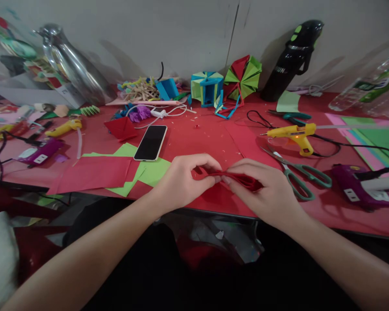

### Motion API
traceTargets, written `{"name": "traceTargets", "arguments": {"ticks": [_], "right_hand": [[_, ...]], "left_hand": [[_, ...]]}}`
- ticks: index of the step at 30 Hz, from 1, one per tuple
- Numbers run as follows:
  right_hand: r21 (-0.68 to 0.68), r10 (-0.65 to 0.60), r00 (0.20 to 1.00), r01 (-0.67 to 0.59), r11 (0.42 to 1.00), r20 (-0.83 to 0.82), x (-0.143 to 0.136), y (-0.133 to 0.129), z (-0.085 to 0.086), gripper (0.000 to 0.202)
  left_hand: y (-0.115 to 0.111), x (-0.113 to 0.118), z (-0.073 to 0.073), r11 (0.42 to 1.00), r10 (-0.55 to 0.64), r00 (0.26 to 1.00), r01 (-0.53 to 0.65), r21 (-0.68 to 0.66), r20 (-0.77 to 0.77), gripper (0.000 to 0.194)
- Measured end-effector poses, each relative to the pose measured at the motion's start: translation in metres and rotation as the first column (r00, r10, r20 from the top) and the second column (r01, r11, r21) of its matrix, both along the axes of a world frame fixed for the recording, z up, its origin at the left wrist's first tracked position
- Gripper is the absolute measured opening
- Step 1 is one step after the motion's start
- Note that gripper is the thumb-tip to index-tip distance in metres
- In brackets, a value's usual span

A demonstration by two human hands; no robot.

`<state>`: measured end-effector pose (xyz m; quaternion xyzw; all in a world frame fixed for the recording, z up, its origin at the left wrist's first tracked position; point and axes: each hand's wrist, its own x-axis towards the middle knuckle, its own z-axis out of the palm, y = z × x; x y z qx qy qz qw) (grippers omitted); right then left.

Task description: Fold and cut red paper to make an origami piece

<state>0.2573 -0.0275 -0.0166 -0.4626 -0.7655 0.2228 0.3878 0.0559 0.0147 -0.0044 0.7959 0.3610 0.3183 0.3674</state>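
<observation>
Between my hands, over the front edge of the red table (pixel 194 138), is a folded piece of red paper (pixel 243 178). My left hand (pixel 189 179) pinches its left part between thumb and fingers. My right hand (pixel 262 185) grips the other end, thumb and fingertips pressed together close to the left ones. Some of the paper is hidden inside both hands. Red sheets (pixel 90 175) and green sheets (pixel 155 170) lie left of my left hand, beside a phone (pixel 151 143). Scissors (pixel 300 172) with green handles rest to the right of my right hand.
A yellow glue gun (pixel 298 136) with a cable lies behind the scissors, near a purple power strip (pixel 359 185). Folded paper shapes (pixel 207 88), a black bottle (pixel 291 60) and a steel jug (pixel 74 65) stand along the wall. Another glue gun (pixel 65 126) lies left.
</observation>
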Motion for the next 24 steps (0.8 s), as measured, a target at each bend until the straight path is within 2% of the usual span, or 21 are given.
{"name": "traceTargets", "arguments": {"ticks": [4,6,13,17,24], "right_hand": [[-0.135,0.06,0.998,-0.058,0.989,0.015,0.004,0.002,0.008,0.009],[-0.15,0.085,0.996,-0.08,0.985,0.031,0.007,0.003,0.011,0.011],[-0.018,0.146,0.985,-0.145,0.989,0.093,0.015,0.004,0.015,0.007],[0.085,0.157,0.975,-0.172,0.981,0.157,0.017,0.002,0.015,0.009],[0.174,0.14,0.966,-0.18,0.968,0.219,0.017,0.001,0.016,0.01]], "left_hand": [[0.004,-0.003,0.006,0.985,-0.067,0.997,0.07,-0.155,0.025,0.011],[0.004,-0.005,0.008,0.981,-0.081,0.996,0.084,-0.175,0.027,0.011],[-0.003,-0.004,0.012,1.0,-0.014,1.0,0.014,0.009,-0.013,0.007],[-0.005,-0.002,0.012,0.999,0.018,1.0,-0.017,0.05,-0.012,0.006],[-0.006,-0.001,0.01,0.988,0.012,1.0,-0.009,0.151,-0.019,0.008]]}}
